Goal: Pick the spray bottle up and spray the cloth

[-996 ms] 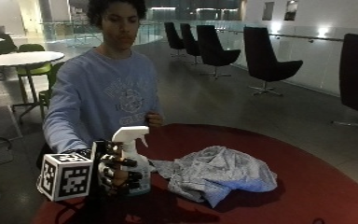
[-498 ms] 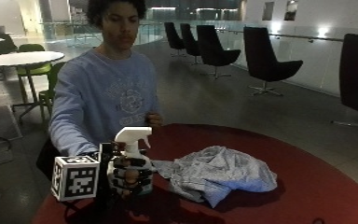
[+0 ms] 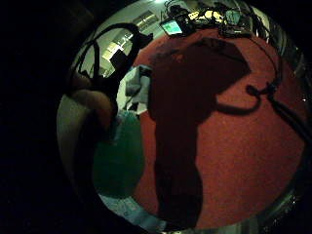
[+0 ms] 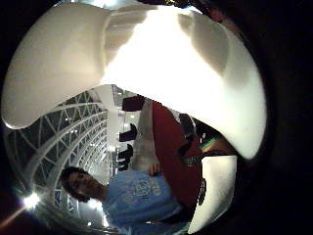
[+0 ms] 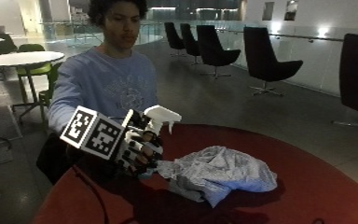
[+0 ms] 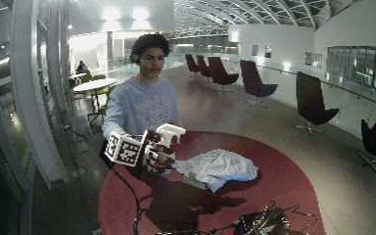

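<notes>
While the gloved right hand (image 5: 139, 151) has its fingers curled round the spray bottle (image 5: 156, 122), holding it up off the round red table (image 5: 328, 186), the white plastic trigger head points toward the cloth (image 5: 219, 172), a crumpled pale heap lying just right of it.

No text, label, brand, number or sign can be read in any of these views. The person's light blue sweatshirt (image 5: 113, 86) carries a pale round printed design on the chest, but no letters in it can be made out. The white spray bottle (image 5: 156, 122) held in the right hand (image 5: 141, 148) shows no legible label, and the small lit screen (image 3: 171, 27) at the far edge of the red table (image 5: 328, 186) is too small to read.
</notes>
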